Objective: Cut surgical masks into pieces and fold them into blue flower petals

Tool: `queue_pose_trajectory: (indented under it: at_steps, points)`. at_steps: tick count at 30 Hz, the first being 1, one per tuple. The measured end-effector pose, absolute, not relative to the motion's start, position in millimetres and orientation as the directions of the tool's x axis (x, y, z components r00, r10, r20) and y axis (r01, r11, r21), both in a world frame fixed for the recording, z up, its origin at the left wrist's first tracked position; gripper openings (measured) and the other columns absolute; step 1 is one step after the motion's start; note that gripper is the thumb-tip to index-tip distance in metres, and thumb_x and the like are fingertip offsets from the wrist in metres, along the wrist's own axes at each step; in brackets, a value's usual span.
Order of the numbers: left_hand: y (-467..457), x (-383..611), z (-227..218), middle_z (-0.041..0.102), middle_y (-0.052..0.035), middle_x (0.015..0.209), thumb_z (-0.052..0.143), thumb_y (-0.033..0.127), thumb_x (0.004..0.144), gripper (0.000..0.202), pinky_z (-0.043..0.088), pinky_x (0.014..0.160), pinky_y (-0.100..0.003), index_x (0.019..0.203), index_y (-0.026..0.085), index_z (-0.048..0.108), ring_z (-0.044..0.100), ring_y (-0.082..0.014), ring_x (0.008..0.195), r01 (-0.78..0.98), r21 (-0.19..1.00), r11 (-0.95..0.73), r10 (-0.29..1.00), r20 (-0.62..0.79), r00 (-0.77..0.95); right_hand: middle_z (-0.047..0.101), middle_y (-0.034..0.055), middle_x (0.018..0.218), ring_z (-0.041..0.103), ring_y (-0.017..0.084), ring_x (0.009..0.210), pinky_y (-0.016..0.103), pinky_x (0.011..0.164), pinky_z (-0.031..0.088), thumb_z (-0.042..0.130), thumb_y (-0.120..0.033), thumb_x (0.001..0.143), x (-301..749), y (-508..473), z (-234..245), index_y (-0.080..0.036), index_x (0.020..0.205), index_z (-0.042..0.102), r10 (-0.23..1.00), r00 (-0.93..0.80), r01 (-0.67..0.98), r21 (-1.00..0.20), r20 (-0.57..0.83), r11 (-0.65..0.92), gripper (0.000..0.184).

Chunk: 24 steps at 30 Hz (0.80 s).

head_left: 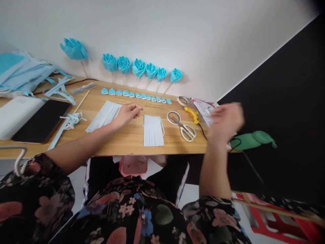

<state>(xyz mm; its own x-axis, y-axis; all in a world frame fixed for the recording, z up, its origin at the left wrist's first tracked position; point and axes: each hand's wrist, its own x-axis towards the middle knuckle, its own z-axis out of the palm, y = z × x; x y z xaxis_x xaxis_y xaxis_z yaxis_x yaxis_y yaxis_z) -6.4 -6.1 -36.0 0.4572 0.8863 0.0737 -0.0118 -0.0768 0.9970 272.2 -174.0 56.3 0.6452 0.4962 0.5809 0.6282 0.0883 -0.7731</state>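
Observation:
My left hand (pixel 127 114) has its fingers curled in, with nothing showing in them. It lies over the upper right end of a pale blue face mask (pixel 104 117). To its right is a folded, pleated face mask (pixel 153 131) with an ear loop along its right side. My right hand (pixel 226 120) is raised above the right end of the table and smeared by motion, so its fingers cannot be read. Left of it are a yellow glue gun (pixel 192 114), scissors with white handles (pixel 187 132) and a roll of tape (pixel 173 118).
Several blue flowers on sticks (pixel 138 67) lean on the wall. Before them runs a row of small blue folded pieces (pixel 131 94). At left are a phone (pixel 42 122), a white box (pixel 19 113) and a mask pile (pixel 25 73). A green pouch (pixel 251 140) sits at the right edge.

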Motion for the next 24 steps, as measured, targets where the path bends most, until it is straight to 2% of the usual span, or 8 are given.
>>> queue_pose_trajectory:
  at_steps: [2,4,7,10,13,18,20,24]
  points:
    - [-3.6,-6.7,-38.4,0.058,0.0017,0.059,0.065,0.032,0.08,0.016,0.039,0.055,-0.023,0.074,0.017,0.065,0.049,-0.0095,0.054,0.01,0.992,-0.125,0.874,0.106,0.474,0.074,0.0043,0.089,0.069,0.022,0.079,0.045,0.076,0.056,0.047,-0.049,0.093,237.0,-141.0,25.8,-0.026,0.088,0.069,0.853,0.302,0.702,-0.705,0.427,0.104,0.032]
    - [-0.2,-7.9,-41.8,0.059,0.0012,0.06,0.066,0.035,0.08,0.019,0.04,0.057,-0.024,0.072,0.017,0.063,0.05,-0.0103,0.056,0.039,0.98,-0.195,0.857,0.151,0.493,0.076,0.0028,0.096,0.07,0.022,0.089,0.041,0.086,0.055,0.06,-0.036,0.088,213.8,-108.2,0.6,-0.024,0.092,0.073,0.923,0.152,0.737,-0.663,0.354,0.132,0.018]
    - [4.6,-10.4,-46.5,0.06,-0.0001,0.063,0.065,0.038,0.08,0.024,0.039,0.059,-0.024,0.068,0.018,0.062,0.05,-0.011,0.058,0.096,0.954,-0.283,0.831,0.194,0.521,0.075,0.0075,0.107,0.066,0.026,0.104,0.04,0.095,0.049,0.075,-0.029,0.077,202.8,-72.1,-21.2,-0.021,0.098,0.072,0.979,-0.021,0.881,-0.458,0.201,0.113,0.023]
    - [7.8,-10.9,-48.9,0.061,-0.0008,0.065,0.062,0.041,0.082,0.026,0.038,0.058,-0.025,0.072,0.017,0.064,0.049,-0.0114,0.059,0.12,0.939,-0.323,0.817,0.213,0.536,0.073,0.0046,0.086,0.066,0.023,0.087,0.035,0.084,0.049,0.08,-0.028,0.072,207.6,-54.8,-27.9,-0.02,0.082,0.07,1.0,-0.001,0.917,-0.399,0.0,0.001,0.016]
    - [10.7,-8.1,-49.3,0.066,-0.0037,0.078,0.064,0.045,0.081,0.033,0.041,0.06,-0.025,0.094,0.015,0.07,0.053,-0.013,0.067,0.103,0.944,-0.314,0.821,0.215,0.529,0.067,-0.0007,0.073,0.06,0.016,0.071,0.03,0.073,0.046,0.079,-0.027,0.07,214.6,-50.3,-28.7,-0.02,0.072,0.065,0.996,-0.041,0.881,-0.473,-0.078,-0.001,0.015]
    - [11.4,-2.6,-48.4,0.07,-0.0116,0.113,0.081,0.041,0.066,0.077,0.051,0.079,-0.031,0.134,0.015,0.057,0.066,-0.0202,0.093,-0.122,0.983,-0.137,0.774,0.183,0.606,0.061,-0.0033,0.073,0.054,0.013,0.068,0.026,0.063,0.041,0.073,-0.037,0.069,213.3,-46.6,-24.1,-0.02,0.077,0.058,0.989,-0.032,0.603,-0.786,0.141,0.132,0.024]
    - [8.9,-2.9,-48.2,0.074,-0.0114,0.108,0.085,0.041,0.062,0.076,0.052,0.085,-0.037,0.129,0.015,0.06,0.068,-0.0245,0.098,-0.167,0.985,-0.034,0.725,0.14,0.675,0.062,-0.0036,0.075,0.054,0.013,0.067,0.026,0.062,0.042,0.074,-0.043,0.068,206.4,-42.5,-19.5,-0.02,0.086,0.058,0.984,0.011,0.492,-0.858,0.176,0.148,0.033]
    - [7.6,-7.4,-48.0,0.077,-0.01,0.094,0.085,0.045,0.063,0.051,0.054,0.084,-0.04,0.099,0.012,0.071,0.069,-0.0259,0.089,-0.169,0.982,0.087,0.75,0.047,0.66,0.067,-0.001,0.085,0.06,0.016,0.074,0.028,0.065,0.048,0.077,-0.053,0.068,192.1,-38.9,-9.3,-0.023,0.112,0.06,0.971,0.071,0.321,-0.927,0.226,0.193,0.056]
